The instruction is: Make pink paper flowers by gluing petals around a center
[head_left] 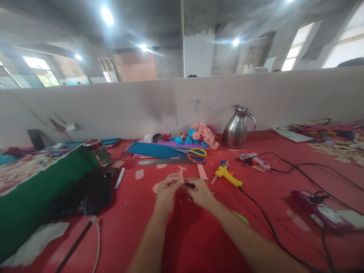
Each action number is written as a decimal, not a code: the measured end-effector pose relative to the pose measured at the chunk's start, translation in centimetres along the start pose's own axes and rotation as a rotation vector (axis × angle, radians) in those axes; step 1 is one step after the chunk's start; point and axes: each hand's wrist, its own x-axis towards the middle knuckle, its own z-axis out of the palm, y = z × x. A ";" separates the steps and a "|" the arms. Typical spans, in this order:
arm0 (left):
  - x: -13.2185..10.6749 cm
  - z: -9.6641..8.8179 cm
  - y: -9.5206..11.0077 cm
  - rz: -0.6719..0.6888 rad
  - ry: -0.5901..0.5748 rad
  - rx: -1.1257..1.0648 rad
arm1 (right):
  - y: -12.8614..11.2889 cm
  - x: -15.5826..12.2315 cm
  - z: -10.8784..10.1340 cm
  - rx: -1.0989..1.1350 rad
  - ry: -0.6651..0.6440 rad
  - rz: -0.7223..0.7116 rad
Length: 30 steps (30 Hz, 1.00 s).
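My left hand (167, 191) and my right hand (200, 191) meet over the red table (187, 235), fingertips pinched together on a small pink paper piece (181, 175) that sticks up between them. Just beyond them lie pink paper scraps (202, 171). Yellow-handled scissors (194, 154) rest further back, and a yellow glue gun (227, 174) lies to the right of my right hand.
A steel jug (237, 129) stands at the back by the white partition, beside paper flowers (202, 134) and a blue sheet (155, 150). A green roll (42, 189) and black bag (91, 189) fill the left. Black cables (267, 223) and a purple device (321, 212) lie right.
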 end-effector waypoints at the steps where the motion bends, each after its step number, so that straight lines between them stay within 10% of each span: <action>1: 0.0 0.0 -0.1 0.000 0.010 -0.006 | -0.1 0.0 0.0 -0.003 -0.006 0.007; 30: -0.2 0.0 0.1 -0.269 -0.045 -0.202 | 0.6 0.2 -0.1 0.107 0.088 0.139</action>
